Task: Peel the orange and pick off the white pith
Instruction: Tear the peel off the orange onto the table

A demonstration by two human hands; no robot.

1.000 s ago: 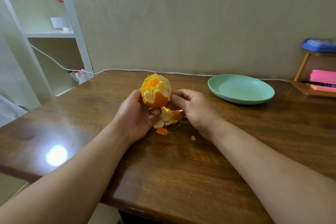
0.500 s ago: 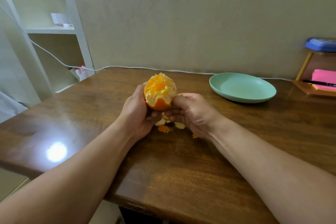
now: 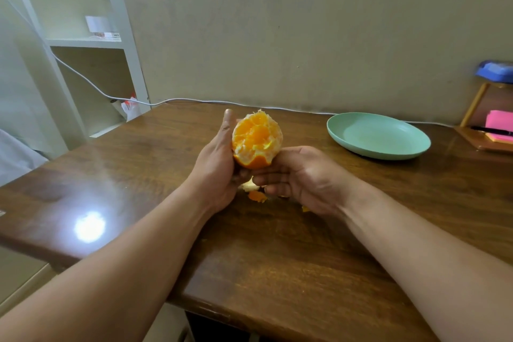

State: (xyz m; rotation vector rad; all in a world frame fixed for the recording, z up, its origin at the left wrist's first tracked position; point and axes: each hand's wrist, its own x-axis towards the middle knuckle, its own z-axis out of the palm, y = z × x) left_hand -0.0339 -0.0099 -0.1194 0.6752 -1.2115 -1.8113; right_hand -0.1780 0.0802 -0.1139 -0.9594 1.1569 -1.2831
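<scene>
A mostly peeled orange [image 3: 256, 137] is held up above the wooden table [image 3: 277, 244], its bare flesh turned toward me and a cup of orange rind left at its bottom. My left hand [image 3: 219, 166] grips it from the left and beneath, thumb raised along its side. My right hand [image 3: 299, 175] meets the orange from the lower right, fingers curled in against the remaining rind. Torn peel pieces [image 3: 254, 191] lie on the table just under both hands, partly hidden by them.
A pale green plate [image 3: 380, 137] sits on the table at the back right. A wooden stand [image 3: 483, 130] with pink notes and a pen is at the far right edge. A white cable [image 3: 194, 101] runs along the wall. White shelving stands at the left.
The orange has been turned so its peeled flesh faces me. My right hand came up from the peel pile to the fruit's lower right side.
</scene>
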